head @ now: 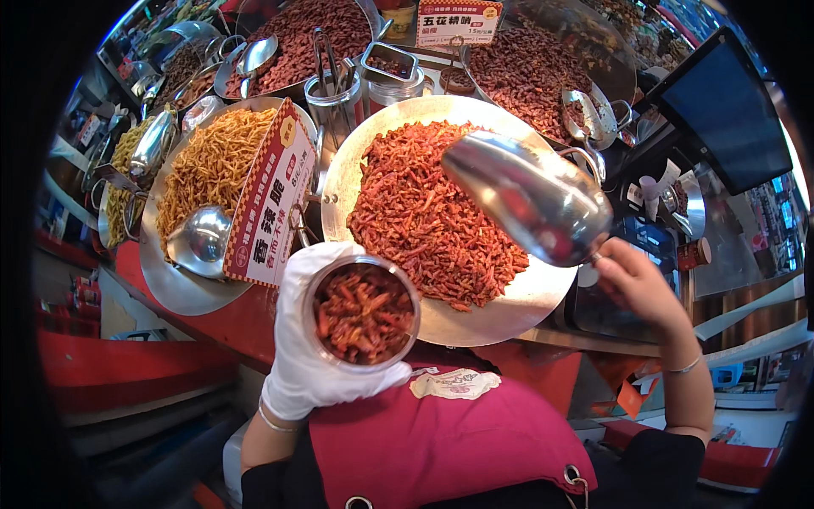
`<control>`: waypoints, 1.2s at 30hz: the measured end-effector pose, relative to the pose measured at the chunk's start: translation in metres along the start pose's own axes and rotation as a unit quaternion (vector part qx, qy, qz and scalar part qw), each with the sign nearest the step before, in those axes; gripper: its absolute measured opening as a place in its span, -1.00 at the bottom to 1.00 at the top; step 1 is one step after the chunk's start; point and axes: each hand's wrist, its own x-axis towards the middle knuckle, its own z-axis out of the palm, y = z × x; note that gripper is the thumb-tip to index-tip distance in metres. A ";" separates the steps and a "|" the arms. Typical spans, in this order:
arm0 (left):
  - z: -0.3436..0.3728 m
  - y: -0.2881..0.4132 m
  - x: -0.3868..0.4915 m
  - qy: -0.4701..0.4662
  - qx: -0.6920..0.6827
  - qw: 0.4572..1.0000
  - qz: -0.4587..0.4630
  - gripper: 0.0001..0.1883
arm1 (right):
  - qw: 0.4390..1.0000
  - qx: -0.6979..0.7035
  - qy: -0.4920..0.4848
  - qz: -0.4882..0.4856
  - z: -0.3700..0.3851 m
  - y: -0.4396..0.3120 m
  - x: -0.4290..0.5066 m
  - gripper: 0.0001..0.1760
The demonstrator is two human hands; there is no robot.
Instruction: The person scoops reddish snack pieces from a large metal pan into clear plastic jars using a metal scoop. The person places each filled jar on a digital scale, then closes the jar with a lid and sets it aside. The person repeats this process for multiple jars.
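My left hand (pixel 311 375), in a white glove, is wrapped around a clear plastic jar (pixel 414 312). Red-brown fried strips (pixel 362 312) show inside the jar, whose mouth faces up uncovered. Bare and raised at the right, my right hand (pixel 636 280) grips the handle of a shiny metal scoop (pixel 528 197). The scoop hangs tilted over the right part of a wide metal pan (pixel 445 324), and its inside is hidden from me. A heap of red chilli-coated strips (pixel 432 229) lies in that pan. The jar is in front of the pan's near left rim.
To the left, a pan of yellow fried strips (pixel 213 159) holds a metal scoop (pixel 203 238) and a red-bordered sign (pixel 270 203). Behind stand a clear canister of tongs (pixel 334 105) and pans of dark red pieces (pixel 305 44). A dark monitor (pixel 725 111) rises at the right.
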 end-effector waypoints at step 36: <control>-0.042 0.005 -0.051 0.032 0.065 0.996 -0.052 0.22 | 0.980 -0.049 -0.173 -0.083 0.064 0.023 0.022 -0.76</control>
